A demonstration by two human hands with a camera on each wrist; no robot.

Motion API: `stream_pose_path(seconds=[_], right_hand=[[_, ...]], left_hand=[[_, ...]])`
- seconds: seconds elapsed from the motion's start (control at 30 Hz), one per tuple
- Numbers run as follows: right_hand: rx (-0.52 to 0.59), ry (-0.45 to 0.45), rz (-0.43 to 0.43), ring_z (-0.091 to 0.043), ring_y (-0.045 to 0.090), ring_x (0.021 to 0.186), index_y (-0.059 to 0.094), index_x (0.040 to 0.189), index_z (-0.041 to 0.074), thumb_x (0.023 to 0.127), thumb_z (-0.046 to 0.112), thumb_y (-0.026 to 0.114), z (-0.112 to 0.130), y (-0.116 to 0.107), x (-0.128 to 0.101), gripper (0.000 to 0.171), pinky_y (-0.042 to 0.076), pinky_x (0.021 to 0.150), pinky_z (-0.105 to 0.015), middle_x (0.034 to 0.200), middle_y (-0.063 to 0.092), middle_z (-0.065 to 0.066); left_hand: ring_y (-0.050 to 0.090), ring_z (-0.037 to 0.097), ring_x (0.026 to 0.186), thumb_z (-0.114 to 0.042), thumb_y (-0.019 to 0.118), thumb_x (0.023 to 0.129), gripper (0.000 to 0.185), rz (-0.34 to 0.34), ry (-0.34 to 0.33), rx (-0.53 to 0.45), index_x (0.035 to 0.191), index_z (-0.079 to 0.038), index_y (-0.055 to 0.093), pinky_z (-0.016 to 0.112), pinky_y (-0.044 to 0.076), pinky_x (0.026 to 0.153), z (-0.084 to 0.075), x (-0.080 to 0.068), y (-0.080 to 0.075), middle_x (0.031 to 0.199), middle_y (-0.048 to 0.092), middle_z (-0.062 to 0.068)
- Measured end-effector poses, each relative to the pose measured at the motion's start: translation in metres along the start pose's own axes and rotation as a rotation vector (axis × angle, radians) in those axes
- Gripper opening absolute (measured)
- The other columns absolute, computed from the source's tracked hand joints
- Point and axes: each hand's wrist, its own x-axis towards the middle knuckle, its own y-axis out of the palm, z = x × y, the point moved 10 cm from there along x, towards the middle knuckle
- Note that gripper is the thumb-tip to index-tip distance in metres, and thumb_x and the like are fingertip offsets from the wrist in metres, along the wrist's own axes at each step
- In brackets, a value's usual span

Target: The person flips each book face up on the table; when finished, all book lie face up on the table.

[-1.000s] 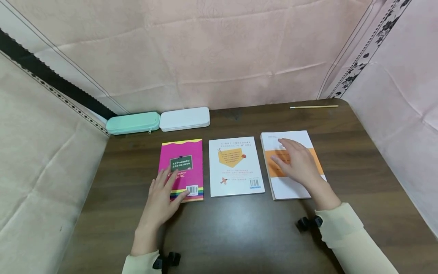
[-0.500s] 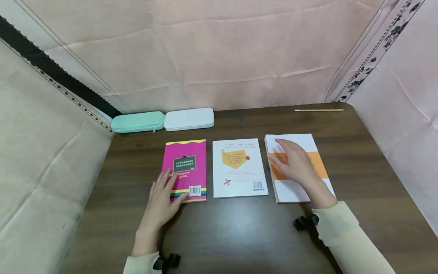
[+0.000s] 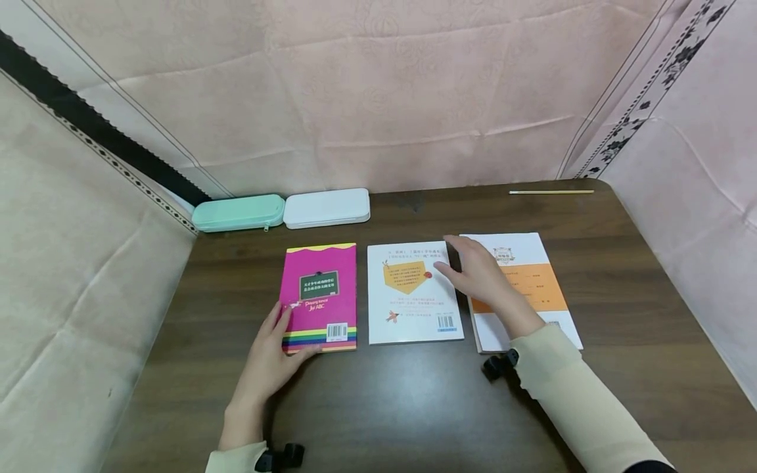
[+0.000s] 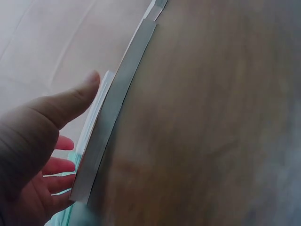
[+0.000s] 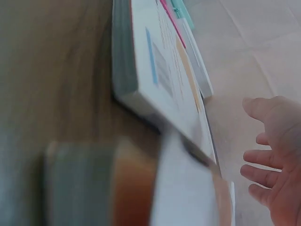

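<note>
Three books lie in a row on the brown table. My left hand point(image 3: 266, 361) is at the lower left corner of the pink book point(image 3: 319, 259), fingers spread along its left edge and thumb by its bottom edge. In the left wrist view, the thumb and fingers are extended beside the book's grey page edge point(image 4: 115, 106). My right hand point(image 3: 481, 276) hovers between the white book point(image 3: 408, 322) in the middle and the orange-and-white book point(image 3: 535, 286) on the right, partly covering both. Its fingers look loosely extended and hold nothing in the right wrist view.
A mint zip case point(image 3: 239, 213) and a white case point(image 3: 327, 209) lie end to end at the table's back edge. A thin pencil-like stick point(image 3: 551, 192) lies at the back right. Pale cloth point(image 3: 384, 98) hangs behind the table and on both sides.
My right hand has moved left from above the orange-and-white book toward the middle white book. The left hand has drawn back slightly toward me. The books have stayed in place.
</note>
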Motion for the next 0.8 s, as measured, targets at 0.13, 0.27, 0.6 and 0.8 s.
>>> stream_pose_path(seconds=[0.13,0.27,0.6,0.8], right_hand=[[0.022,-0.010,0.033,-0.039,0.042,0.141,0.047,0.149,0.004,0.096,0.037,0.069,0.009,0.013,0.013,0.067,0.034,0.115,-0.055,0.151,0.047,-0.020],[0.074,-0.014,0.079,-0.037,0.041,0.142,0.047,0.150,0.006,0.097,0.038,0.069,0.017,0.027,0.021,0.066,0.034,0.115,-0.054,0.153,0.045,-0.017],[0.123,-0.052,0.145,-0.031,0.041,0.143,0.050,0.149,0.009,0.097,0.039,0.068,0.031,0.053,0.035,0.062,0.034,0.116,-0.049,0.152,0.048,-0.012],[0.135,-0.074,0.173,-0.030,0.041,0.143,0.049,0.149,0.009,0.098,0.038,0.068,0.040,0.068,0.046,0.062,0.034,0.117,-0.046,0.152,0.048,-0.011]], left_hand=[[0.037,0.046,0.139,-0.045,0.087,0.078,0.105,0.005,-0.008,-0.021,0.157,-0.003,0.033,0.060,0.046,0.101,0.006,-0.001,-0.002,0.163,0.024,0.021],[0.035,0.050,0.140,-0.047,0.088,0.076,0.108,0.027,-0.048,-0.022,0.157,-0.002,0.033,0.061,0.044,0.103,0.012,-0.002,-0.002,0.162,0.024,0.024],[0.035,0.050,0.140,-0.045,0.089,0.075,0.107,0.053,-0.078,-0.015,0.155,0.001,0.035,0.061,0.042,0.105,0.018,-0.002,-0.004,0.161,0.028,0.025],[0.035,0.049,0.140,-0.045,0.089,0.074,0.108,0.058,-0.078,-0.015,0.155,0.002,0.036,0.060,0.044,0.104,0.019,-0.002,-0.005,0.161,0.028,0.025]])
